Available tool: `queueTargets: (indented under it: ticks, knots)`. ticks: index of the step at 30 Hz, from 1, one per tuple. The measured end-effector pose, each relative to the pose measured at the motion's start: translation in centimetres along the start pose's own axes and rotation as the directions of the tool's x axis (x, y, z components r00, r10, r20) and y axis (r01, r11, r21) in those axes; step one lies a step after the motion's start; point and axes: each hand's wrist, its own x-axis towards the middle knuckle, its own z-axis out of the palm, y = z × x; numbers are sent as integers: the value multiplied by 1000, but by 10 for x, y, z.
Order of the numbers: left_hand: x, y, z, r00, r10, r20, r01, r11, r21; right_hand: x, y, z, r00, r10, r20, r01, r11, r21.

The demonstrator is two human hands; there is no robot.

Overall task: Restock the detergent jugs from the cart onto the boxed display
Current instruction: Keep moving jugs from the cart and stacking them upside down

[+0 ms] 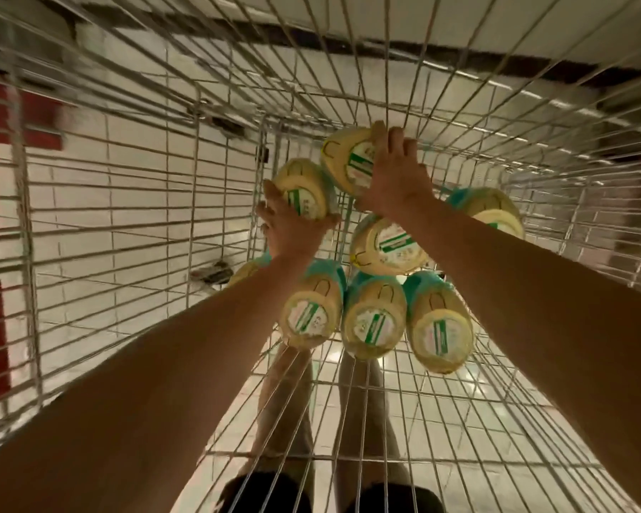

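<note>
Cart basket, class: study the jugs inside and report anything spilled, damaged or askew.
No spill or damage shows. The jugs lie jumbled in the wire cart: three side by side, the others turned at different angles. The left hand and right hand each grip one.

Eight detergent jugs point(372, 320) in there, seven in plain sight, the eighth half hidden! One wire cart point(126, 179). Two hands: left hand point(289, 231), right hand point(393, 179).
</note>
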Motion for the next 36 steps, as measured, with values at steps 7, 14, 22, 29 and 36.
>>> queueTargets:
  ticks: [7,14,22,29,36]
  knots:
    - [20,-10,-48,1000,28,1,-28,999,19,1,-8,-5,999,-1,-36,8,982,189]
    - [-20,-16,-109,998,56,-40,-54,997,49,-63,-13,-23,979,34,-202,58,900,433]
    - [-118,4,-192,996,67,-61,-68,998,-15,-162,-41,-101,976,95,-198,31,833,553]
    - [-228,7,-252,975,220,-31,-219,975,42,-277,-46,-160,985,66,-162,23,867,497]
    - [-306,6,-297,941,339,5,-339,938,67,-384,-44,-192,979,-8,-206,101,889,446]
